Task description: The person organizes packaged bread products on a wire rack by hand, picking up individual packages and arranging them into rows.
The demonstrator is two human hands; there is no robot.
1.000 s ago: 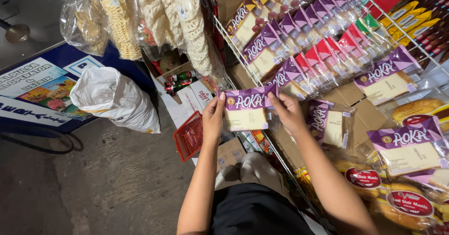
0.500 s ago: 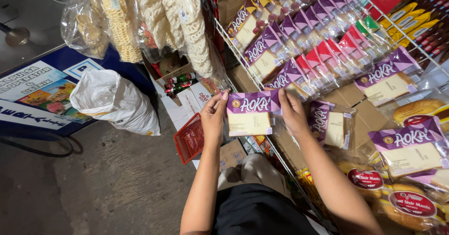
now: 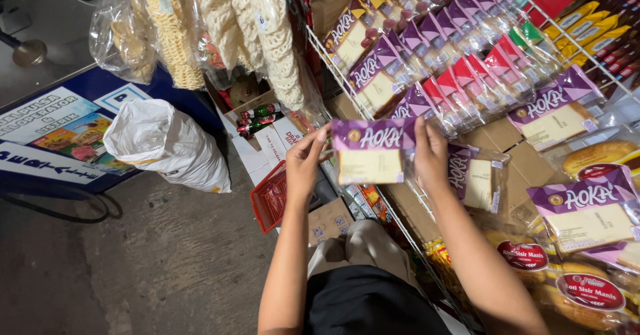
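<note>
I hold a purple-topped clear packet of pale cake (image 3: pixel 372 154) between both hands, in front of a white wire rack (image 3: pixel 319 50). My left hand (image 3: pixel 305 162) grips its left edge and my right hand (image 3: pixel 431 154) grips its right edge. The packet faces me, upright and level. Rows of similar purple packets (image 3: pixel 373 75) and red packets (image 3: pixel 467 75) stand on the rack just above it. Another purple packet (image 3: pixel 475 175) lies right of my right hand.
Clear bags of pale crackers (image 3: pixel 267 35) hang at the top centre. A white sack (image 3: pixel 167 145) rests on the concrete floor by a blue banner (image 3: pixel 50 135). A red basket (image 3: pixel 270 198) and cardboard boxes (image 3: pixel 330 218) sit below. Round buns in bags (image 3: pixel 587 288) lie at lower right.
The packet and both hands have shifted slightly rightward and upward in view, closer to the rack. The grip on both edges is the same.
</note>
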